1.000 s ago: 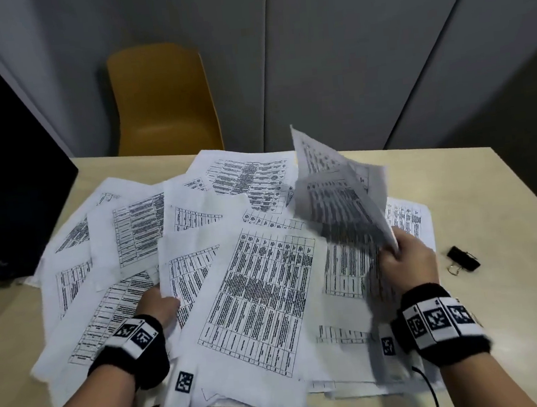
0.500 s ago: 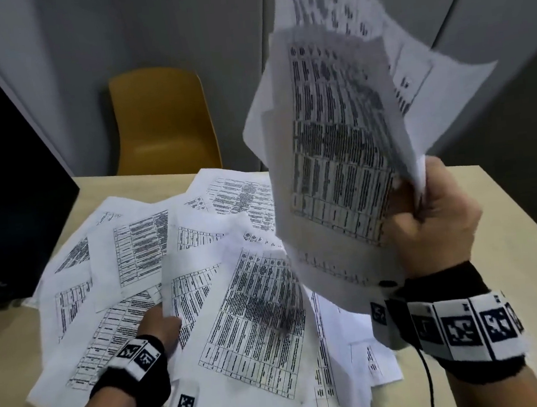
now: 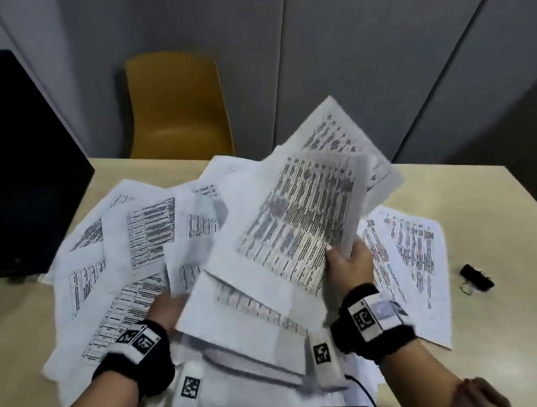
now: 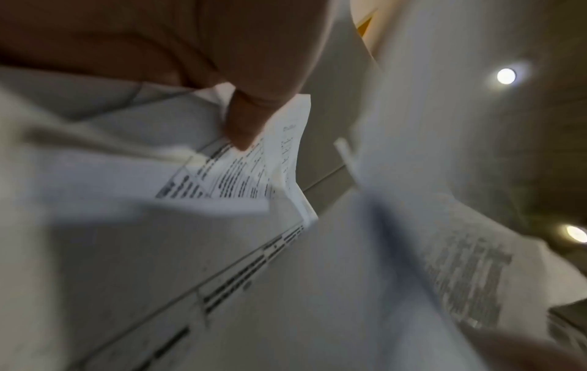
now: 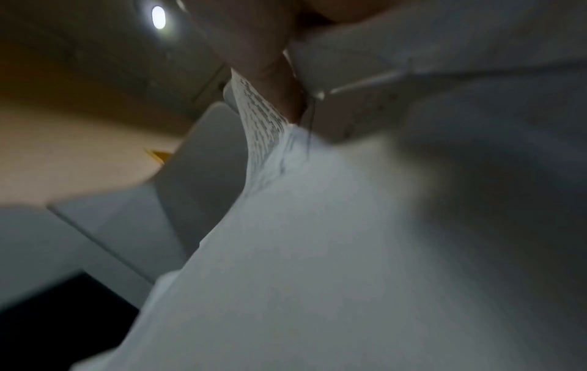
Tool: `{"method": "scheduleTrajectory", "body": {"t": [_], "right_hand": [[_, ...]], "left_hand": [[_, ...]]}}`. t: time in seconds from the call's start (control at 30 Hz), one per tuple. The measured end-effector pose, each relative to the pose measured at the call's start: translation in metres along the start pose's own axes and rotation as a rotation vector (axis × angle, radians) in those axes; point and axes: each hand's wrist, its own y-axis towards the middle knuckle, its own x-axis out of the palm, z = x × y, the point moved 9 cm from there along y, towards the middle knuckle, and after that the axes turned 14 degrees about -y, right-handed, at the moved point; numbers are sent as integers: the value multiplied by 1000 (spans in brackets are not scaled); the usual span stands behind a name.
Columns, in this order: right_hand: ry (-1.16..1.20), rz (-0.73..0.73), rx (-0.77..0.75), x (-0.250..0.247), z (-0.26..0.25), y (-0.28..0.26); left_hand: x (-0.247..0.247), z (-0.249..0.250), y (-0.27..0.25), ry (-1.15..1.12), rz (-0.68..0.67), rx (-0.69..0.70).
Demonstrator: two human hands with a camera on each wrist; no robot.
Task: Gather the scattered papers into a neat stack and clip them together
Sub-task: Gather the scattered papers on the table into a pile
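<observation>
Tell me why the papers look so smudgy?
Head view: the sheets gripped by the right hand are motion-blurred; papers flat on the table stay sharper. Both wrist views: paper very close, soft and dim; ceiling lights glare.

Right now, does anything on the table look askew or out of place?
Yes. The papers lie fanned at clashing angles, nowhere near a stack. The bundle gripped by the right hand is splayed, its sheets misaligned. The left hand holds more sheets near the table. The binder clip sits apart at the right, unused.

papers [image 3: 140, 234] on table [image 3: 515, 327], clip [image 3: 476, 277] right
</observation>
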Motion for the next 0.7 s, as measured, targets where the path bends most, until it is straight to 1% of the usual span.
{"method": "scheduleTrajectory", "body": {"t": [0.07,0.13,0.17,0.2,0.23,0.27,0.3,0.33,0.4,0.43,0.47,0.5,0.57,0.63,0.7], "right_hand": [[-181,-61,16,9,24,-1],[-264,-163,59,14,38,-6],[-278,-191,77,13,41,-9],[-283,-193,88,11,44,-11],[-293,-162,77,7,46,-8],[-331,-130,65,4,49,-4],[-376,-127,67,5,54,1],[-426,-165,68,8,59,4],[-475,-330,109,21,70,4],[-482,-390,124,26,72,5],[-494,-413,114,27,69,7],[-492,-396,98,27,65,12],[-430,-305,81,22,55,26],[-323,-250,144,21,52,40],[-314,-180,150,19,49,56]], "left_hand": [[-1,-4,2,-81,0,-10],[4,-3,-2,-170,-38,-24],[8,-3,-6,-174,-72,-41],[11,-4,-6,-154,-103,-41],[12,-7,-3,-142,-120,-45],[12,-8,-2,-138,-134,-29],[13,-7,-3,-129,-136,-31],[13,-7,-2,-111,-138,-19],[11,-11,3,-85,-153,-23],[10,-13,6,-81,-148,-21],[10,-13,7,-52,-140,-19],[11,-13,7,-22,-124,-10],[11,-10,6,50,-83,35],[15,-6,0,103,-85,59],[18,-7,0,95,-113,64]]}}
